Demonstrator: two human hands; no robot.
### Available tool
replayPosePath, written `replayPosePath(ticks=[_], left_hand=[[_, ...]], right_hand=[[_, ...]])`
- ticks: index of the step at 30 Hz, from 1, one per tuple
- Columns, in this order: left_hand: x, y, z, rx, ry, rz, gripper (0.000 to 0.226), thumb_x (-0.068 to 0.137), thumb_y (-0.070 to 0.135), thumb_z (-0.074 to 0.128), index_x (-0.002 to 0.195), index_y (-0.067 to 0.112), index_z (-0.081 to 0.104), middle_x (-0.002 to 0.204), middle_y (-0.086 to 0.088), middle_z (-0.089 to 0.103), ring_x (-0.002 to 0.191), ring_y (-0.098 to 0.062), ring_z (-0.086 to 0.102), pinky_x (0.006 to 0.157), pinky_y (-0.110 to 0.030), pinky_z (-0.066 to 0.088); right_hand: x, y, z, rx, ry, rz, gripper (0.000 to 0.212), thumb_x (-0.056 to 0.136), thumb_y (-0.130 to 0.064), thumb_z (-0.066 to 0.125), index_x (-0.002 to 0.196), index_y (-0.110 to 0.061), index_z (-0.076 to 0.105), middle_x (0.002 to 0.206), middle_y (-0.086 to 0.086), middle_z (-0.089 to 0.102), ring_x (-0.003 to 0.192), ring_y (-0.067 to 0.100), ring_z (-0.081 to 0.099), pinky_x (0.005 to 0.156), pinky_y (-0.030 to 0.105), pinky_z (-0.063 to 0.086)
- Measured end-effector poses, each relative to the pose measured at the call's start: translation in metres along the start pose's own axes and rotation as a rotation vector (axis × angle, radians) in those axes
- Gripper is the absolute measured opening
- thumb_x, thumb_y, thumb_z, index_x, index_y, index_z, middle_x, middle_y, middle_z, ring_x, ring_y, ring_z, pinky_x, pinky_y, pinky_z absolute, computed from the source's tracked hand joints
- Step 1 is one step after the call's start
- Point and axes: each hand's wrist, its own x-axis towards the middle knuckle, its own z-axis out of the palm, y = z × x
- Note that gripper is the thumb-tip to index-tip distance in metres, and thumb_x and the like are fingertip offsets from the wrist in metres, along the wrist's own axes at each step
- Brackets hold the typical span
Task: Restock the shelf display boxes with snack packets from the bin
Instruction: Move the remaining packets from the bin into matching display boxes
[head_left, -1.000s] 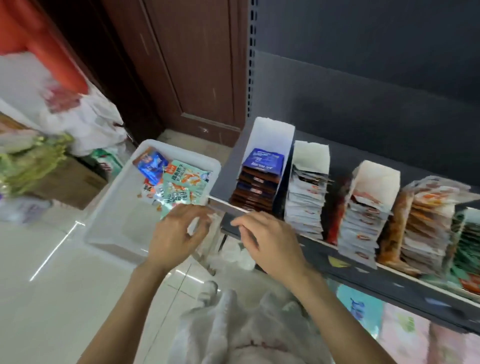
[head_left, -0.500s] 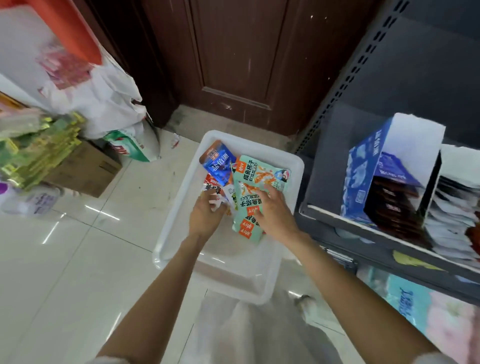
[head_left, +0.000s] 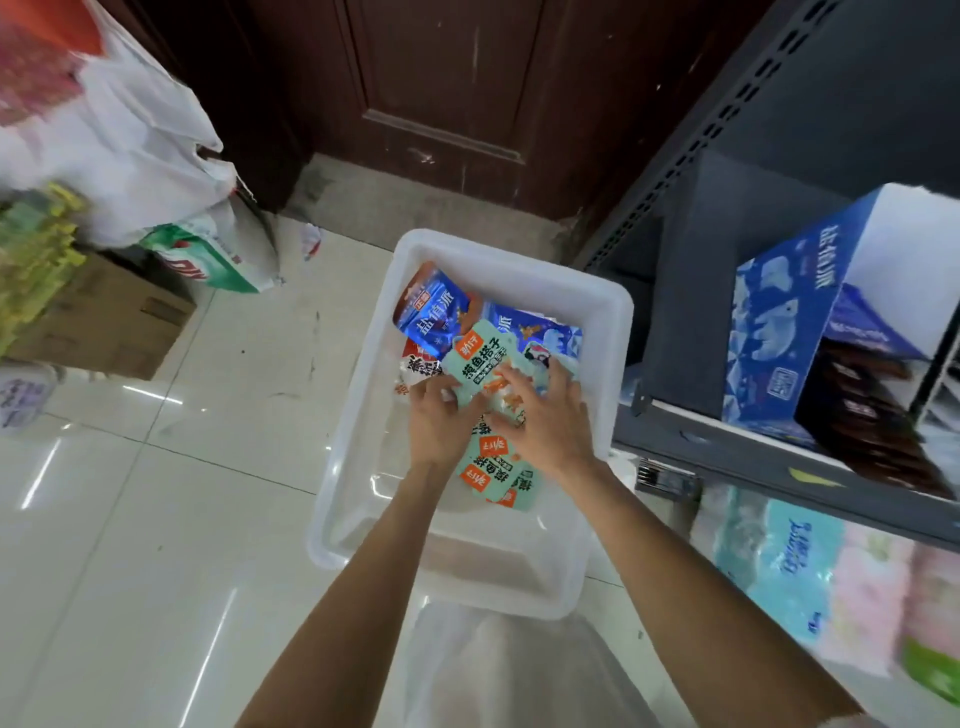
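Reaching down into the white plastic bin (head_left: 358, 415) on the floor, both hands worked at the same heap of snack packets so that several could be gathered at once. The left hand (head_left: 441, 423) curled its fingers around the near edge of a mint-green packet (head_left: 480, 358), while the right hand (head_left: 545, 421) lay over the pile beside it, fingers spread and bent onto the green packets; whether it truly pinched one could not be told. Blue packets (head_left: 431, 317) lay at the far end of the bin, untouched. The bin stood just beside the grey shelf (head_left: 727, 452), probably to keep the carry short. On that shelf a blue display box (head_left: 779, 332) stood open with dark packets stacked inside, seemingly with room left.
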Motion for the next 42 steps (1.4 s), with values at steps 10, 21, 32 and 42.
replayPosePath(ticks=[10,21,32,42], left_hand=[[-0.012,-0.014,0.003,-0.072,-0.033,-0.147,0.04,0.083,0.026,0.071,0.112,0.015,0.044,0.098,0.001,0.06,0.084,-0.021,0.061,0.077,-0.034,0.05],[-0.04,-0.026,-0.022,-0.58,-0.109,-0.28,0.02,0.091,0.007,0.058,0.105,0.02,0.061,0.103,-0.004,0.069,0.09,-0.021,0.068,0.078,-0.038,0.056],[-0.105,0.029,-0.06,-0.566,-0.268,0.015,0.029,0.082,0.007,0.071,0.11,0.011,0.065,0.102,-0.007,0.073,0.092,-0.027,0.071,0.081,-0.046,0.057],[-0.17,0.13,-0.016,-0.519,-0.456,0.184,0.037,0.089,0.012,0.062,0.124,0.021,0.056,0.113,-0.002,0.07,0.1,-0.022,0.069,0.081,-0.04,0.056]], right_hand=[[-0.017,-0.011,0.018,0.237,0.127,0.052,0.026,0.091,-0.018,0.061,0.116,-0.023,0.054,0.133,0.005,0.038,0.124,0.026,0.036,0.102,0.034,0.04],[-0.043,-0.012,0.02,0.695,0.057,0.155,0.056,0.084,-0.009,0.068,0.131,-0.015,0.04,0.131,0.004,0.05,0.118,0.019,0.053,0.09,0.034,0.052],[-0.102,-0.016,-0.051,1.201,0.179,0.072,0.044,0.082,-0.015,0.073,0.114,-0.022,0.044,0.102,-0.003,0.065,0.091,0.013,0.065,0.078,0.03,0.056],[-0.195,0.103,-0.127,1.457,0.567,0.184,0.036,0.085,-0.003,0.066,0.1,-0.022,0.041,0.092,-0.004,0.069,0.072,0.01,0.065,0.048,0.023,0.05]])
